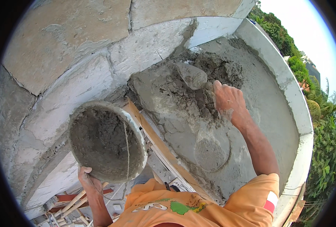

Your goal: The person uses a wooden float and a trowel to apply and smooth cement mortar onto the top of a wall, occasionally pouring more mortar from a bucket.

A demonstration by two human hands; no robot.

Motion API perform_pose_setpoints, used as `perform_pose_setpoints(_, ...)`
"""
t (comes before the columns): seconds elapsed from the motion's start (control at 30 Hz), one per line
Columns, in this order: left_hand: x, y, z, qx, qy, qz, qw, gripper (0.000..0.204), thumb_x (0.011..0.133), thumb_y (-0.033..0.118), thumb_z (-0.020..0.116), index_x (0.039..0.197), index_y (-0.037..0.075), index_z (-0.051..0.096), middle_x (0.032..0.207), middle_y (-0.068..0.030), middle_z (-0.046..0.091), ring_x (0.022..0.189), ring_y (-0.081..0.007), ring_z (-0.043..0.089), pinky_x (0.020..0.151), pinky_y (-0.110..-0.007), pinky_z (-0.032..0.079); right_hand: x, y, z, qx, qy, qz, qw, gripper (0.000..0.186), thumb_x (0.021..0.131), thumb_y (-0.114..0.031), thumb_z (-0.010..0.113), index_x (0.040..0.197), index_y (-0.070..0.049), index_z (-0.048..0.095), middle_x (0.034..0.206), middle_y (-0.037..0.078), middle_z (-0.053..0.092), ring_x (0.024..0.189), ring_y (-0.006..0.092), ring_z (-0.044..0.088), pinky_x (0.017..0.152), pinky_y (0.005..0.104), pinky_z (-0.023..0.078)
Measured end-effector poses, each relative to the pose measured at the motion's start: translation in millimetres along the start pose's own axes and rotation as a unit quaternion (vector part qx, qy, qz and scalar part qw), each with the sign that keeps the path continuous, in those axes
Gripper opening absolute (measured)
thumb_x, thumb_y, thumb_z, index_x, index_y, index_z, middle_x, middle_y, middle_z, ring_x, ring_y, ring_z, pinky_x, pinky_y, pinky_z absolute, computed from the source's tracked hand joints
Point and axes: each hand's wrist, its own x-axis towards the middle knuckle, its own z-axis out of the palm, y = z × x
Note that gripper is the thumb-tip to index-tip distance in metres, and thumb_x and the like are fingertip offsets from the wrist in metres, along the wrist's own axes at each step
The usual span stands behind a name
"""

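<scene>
My left hand (89, 178) grips the lower rim of a round bucket (136, 128), which is tilted so its mouth faces me. Wet grey mortar (100, 136) coats its inside, and a thin string hangs across the opening. Out over the slab, my right hand (228, 100) is closed round the handle of a trowel. The trowel's blade (192, 75) is smeared with mortar and lies against a rough heap of mortar (217, 68). Much of the handle is hidden by my fingers.
A wet cement slab (266, 106) curves along a low white parapet (293, 87) on the right, with trees (327, 147) beyond. A block wall (77, 79) rises at left. A wooden board (164, 151) edges the slab; below it lie loose timbers (73, 204) at a lower level.
</scene>
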Motion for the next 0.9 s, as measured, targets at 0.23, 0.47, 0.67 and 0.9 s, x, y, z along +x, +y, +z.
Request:
perform_pose_setpoints(0.23, 10, -2, -3, 0.004, -0.018, -0.014, 1.0, 0.058, 0.062, 0.006, 0.05, 0.119, -0.003, 0.051, 0.116, -0.0128, 0.058, 0.108, -0.0293, 0.056, 0.099, -0.041, 0.044, 24, 80, -28, -0.209, 0.075, 0.112, 0.969, 0.007, 0.083, -0.006, 0.057, 0.089, -0.004, 0.054, 0.08, 0.015, 0.066, 0.075, 0.0298, 0.069, 0.061, 0.0394, 0.055)
perform_pose_setpoints(0.47, 14, -5, -10, -0.021, -0.029, -0.025, 0.999, 0.058, 0.062, 0.004, 0.048, 0.12, -0.004, 0.052, 0.116, -0.0131, 0.059, 0.109, -0.0295, 0.057, 0.099, -0.042, 0.045, 69, 43, 47, -0.222, -0.001, 0.019, 0.975, 0.01, 0.081, -0.008, 0.061, 0.09, -0.006, 0.065, 0.084, 0.013, 0.071, 0.08, 0.0245, 0.071, 0.063, 0.0337, 0.056)
perform_pose_setpoints(0.67, 14, -5, -4, -0.042, -0.038, -0.024, 0.998, 0.059, 0.063, 0.001, 0.046, 0.122, -0.003, 0.05, 0.118, -0.0137, 0.059, 0.11, -0.0294, 0.057, 0.099, -0.042, 0.045, 81, 57, 30, -0.074, -0.018, 0.034, 0.997, 0.013, 0.076, -0.007, 0.06, 0.083, 0.002, 0.067, 0.082, 0.02, 0.069, 0.082, 0.0326, 0.07, 0.067, 0.0388, 0.056)
perform_pose_setpoints(0.9, 10, -2, 7, -0.027, -0.037, -0.024, 0.999, 0.059, 0.064, 0.0, 0.045, 0.123, -0.004, 0.048, 0.118, -0.0143, 0.059, 0.109, -0.0292, 0.058, 0.097, -0.043, 0.047, 102, 46, -2, 0.078, -0.217, 0.128, 0.965, 0.014, 0.072, -0.01, 0.068, 0.081, 0.001, 0.071, 0.081, 0.017, 0.07, 0.077, 0.0293, 0.07, 0.069, 0.0416, 0.055)
